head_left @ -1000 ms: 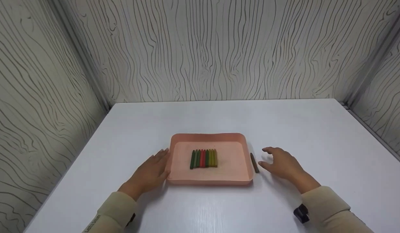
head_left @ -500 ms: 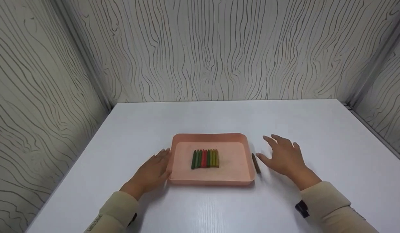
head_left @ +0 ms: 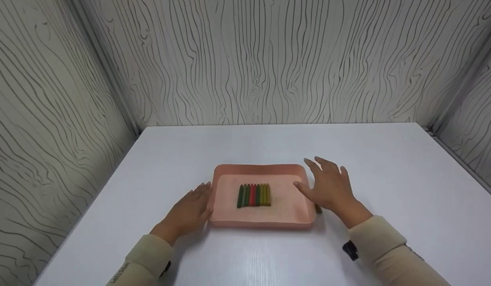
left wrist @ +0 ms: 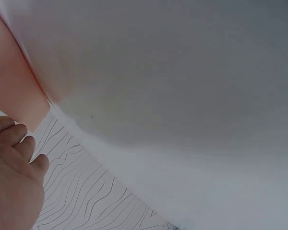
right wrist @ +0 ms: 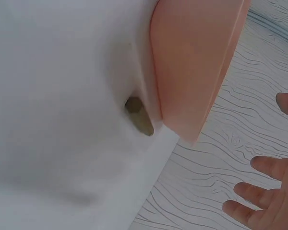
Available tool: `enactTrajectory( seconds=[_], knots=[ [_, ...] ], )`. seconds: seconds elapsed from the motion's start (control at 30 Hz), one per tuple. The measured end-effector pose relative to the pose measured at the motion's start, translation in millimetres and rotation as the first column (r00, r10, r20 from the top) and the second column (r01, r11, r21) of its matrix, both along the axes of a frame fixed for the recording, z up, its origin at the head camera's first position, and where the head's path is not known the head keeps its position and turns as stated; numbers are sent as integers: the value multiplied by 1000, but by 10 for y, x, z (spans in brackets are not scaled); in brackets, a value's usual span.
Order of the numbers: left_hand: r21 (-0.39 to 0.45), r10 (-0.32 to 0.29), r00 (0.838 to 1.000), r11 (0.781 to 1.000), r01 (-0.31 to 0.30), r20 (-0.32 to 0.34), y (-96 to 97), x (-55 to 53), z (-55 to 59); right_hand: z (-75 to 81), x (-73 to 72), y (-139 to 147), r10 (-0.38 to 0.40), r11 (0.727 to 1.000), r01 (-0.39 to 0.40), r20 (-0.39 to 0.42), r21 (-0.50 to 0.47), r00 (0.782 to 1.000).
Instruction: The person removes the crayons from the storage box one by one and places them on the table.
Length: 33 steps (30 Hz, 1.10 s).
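A shallow pink tray (head_left: pixel 261 224) stands on the table. Inside it lies a row of several crayons (head_left: pixel 254 195), green, red and yellowish, side by side. My left hand (head_left: pixel 185 210) rests against the tray's left wall with its fingers straight. Over the tray's right rim hovers my right hand (head_left: pixel 328 188), fingers spread and holding nothing. Below that hand, a loose brownish-olive crayon (right wrist: pixel 140 116) lies on the table just outside the tray's right wall. In the head view the right hand covers most of it; only its near end shows.
The white table (head_left: pixel 245 254) reaches back to a wood-grain patterned wall (head_left: pixel 249 59). A similar panel (head_left: pixel 43 119) borders it on the left, and another (head_left: pixel 479 143) on the right.
My right hand has spread its fingers and moved up, then left, from beside the loose crayon to over the tray's right rim. My left hand stays at the tray's left wall.
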<state>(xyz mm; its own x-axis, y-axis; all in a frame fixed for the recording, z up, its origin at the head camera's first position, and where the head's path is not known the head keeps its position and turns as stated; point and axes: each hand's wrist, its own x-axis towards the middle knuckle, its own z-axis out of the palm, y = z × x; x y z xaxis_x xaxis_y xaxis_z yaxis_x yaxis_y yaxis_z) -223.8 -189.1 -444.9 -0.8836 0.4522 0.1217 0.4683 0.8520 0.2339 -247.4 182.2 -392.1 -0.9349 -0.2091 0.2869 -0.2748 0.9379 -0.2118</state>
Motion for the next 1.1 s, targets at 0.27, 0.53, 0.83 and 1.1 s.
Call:
enactTrajectory(
  seconds=[0.27, 0.53, 0.83, 1.1],
  knots=[
    [-5, 6, 1000, 1000, -6, 9, 10, -6, -1, -36, -37, -277, 34, 999, -33, 46, -26, 998],
    [-27, 12, 1000, 1000, -12, 19, 38, -21, 22, -96, -87, -426, 57, 997, -54, 51, -56, 997],
    [4, 11, 1000, 1000, -11, 19, 23, 9, 37, -222, -173, -549, 61, 990, -42, 135, -137, 989],
    [3, 23, 1000, 1000, -23, 22, 18, 11, 26, -349, -214, -656, 34, 995, -17, 186, -94, 982]
  ],
)
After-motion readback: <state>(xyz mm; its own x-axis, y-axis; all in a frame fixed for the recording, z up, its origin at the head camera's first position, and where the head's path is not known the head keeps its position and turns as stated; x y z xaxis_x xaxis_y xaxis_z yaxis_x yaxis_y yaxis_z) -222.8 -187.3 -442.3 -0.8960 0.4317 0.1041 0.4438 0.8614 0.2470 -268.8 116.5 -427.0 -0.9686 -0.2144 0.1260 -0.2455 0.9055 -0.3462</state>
